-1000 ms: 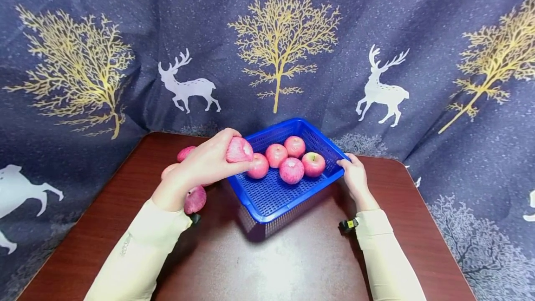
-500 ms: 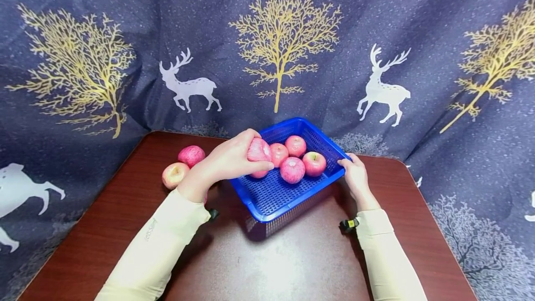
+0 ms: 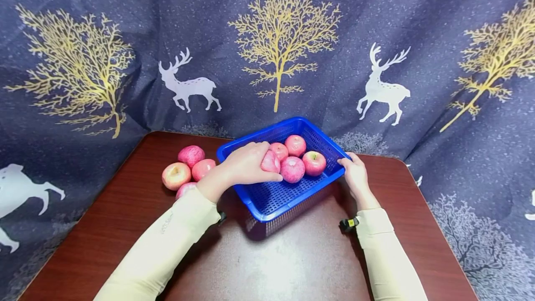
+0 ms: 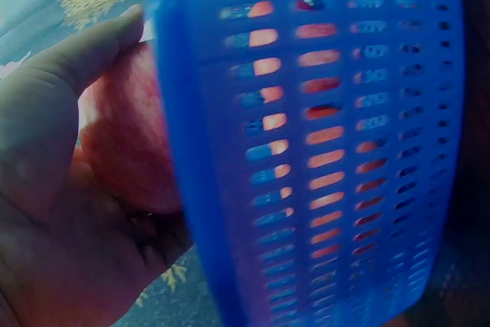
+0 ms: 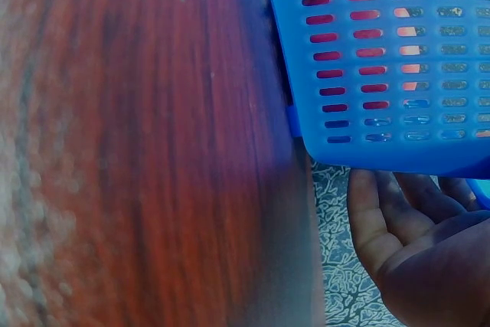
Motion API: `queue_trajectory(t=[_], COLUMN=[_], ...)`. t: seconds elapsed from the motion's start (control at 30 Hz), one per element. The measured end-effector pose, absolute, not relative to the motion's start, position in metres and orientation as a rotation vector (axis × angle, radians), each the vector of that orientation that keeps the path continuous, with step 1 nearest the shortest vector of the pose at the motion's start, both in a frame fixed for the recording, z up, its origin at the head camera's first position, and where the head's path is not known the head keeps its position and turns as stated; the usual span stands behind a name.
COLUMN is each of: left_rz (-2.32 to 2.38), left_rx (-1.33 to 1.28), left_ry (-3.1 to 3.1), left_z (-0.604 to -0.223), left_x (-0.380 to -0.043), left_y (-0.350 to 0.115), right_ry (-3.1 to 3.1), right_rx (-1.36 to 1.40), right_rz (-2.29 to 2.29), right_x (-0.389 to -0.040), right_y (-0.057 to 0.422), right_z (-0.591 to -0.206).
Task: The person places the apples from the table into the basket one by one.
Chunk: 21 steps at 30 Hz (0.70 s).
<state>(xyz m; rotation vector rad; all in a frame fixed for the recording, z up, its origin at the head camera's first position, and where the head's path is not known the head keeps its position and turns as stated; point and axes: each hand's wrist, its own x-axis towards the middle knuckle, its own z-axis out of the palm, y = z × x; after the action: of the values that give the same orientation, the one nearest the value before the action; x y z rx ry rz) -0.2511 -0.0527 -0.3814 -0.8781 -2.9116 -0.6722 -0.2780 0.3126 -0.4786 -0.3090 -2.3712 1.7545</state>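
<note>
My left hand (image 3: 246, 164) reaches over the left side of a blue perforated plastic basket (image 3: 303, 194) and grips a red apple (image 3: 270, 161) between thumb and fingers. The left wrist view has that apple (image 4: 126, 132) in the palm, partly behind the basket wall (image 4: 222, 151). Several other apples sit inside, among them a striped apple (image 3: 292, 169) beside the held one and an apple with a stem (image 3: 314, 163). My right hand (image 3: 355, 178) holds the basket's right corner by its rim; in the right wrist view its fingers (image 5: 367, 212) bend against the edge.
Left of the basket, several apples lie grouped on the brown wooden table (image 3: 125, 226), including a yellowish apple (image 3: 176, 176) and a dark red apple (image 3: 191, 156). My left forearm partly covers one apple (image 3: 185, 190). A dark patterned cloth (image 3: 276, 36) hangs behind the table.
My left hand has carried the apple rightward and down into the basket, uncovering the apples on the table's left. The right hand and basket have stayed put.
</note>
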Motion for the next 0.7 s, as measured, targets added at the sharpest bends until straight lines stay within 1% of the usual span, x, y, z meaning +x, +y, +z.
queue_trajectory(t=[0.33,0.7], left_rz=[-0.548,-0.63], left_rx=[-0.936,-0.959], left_ry=[-2.942,-3.001], left_z=[-0.4,-0.415], left_x=[-0.253,-0.255], left_y=[-0.04,-0.034], right_ry=[-2.381,-2.379], right_rx=[-0.304,-0.311], right_rz=[1.743,1.753], right_x=[-0.279,-0.278], right_y=[0.312,0.313], right_z=[-0.479,-0.478])
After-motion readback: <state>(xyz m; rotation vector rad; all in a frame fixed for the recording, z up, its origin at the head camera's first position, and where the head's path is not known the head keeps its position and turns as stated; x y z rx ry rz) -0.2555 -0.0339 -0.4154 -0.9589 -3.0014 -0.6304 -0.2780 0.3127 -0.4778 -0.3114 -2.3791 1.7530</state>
